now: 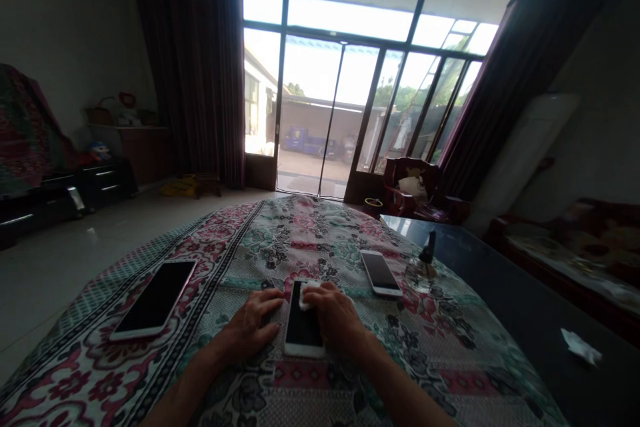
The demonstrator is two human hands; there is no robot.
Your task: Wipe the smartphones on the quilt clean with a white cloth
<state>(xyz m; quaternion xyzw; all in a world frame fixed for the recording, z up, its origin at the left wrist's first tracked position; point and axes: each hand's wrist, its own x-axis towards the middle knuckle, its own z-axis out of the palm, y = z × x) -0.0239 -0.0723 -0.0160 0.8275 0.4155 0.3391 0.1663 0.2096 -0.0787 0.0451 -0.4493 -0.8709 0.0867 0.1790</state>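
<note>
A white-edged smartphone [303, 328] lies face up on the patterned cloth in front of me. My right hand [336, 317] is closed on a small white tissue [306, 293] and presses it against the phone's dark screen near the top. Just left of that phone, my left hand [254, 323] rests on the cloth with its fingers stretched out, the tips close to the phone's left edge. Another white phone [381, 273] lies beyond my right hand. A larger tablet-like device [155, 300] with a dark screen lies off to the left.
The floral tablecloth [300, 400] covers the table. A clear spray bottle with a black top [423, 270] stands at the right. On a dark side table [525, 320] lies a crumpled white tissue [581, 347]. A wooden chair [413, 187] and glass doors [325, 113] are ahead.
</note>
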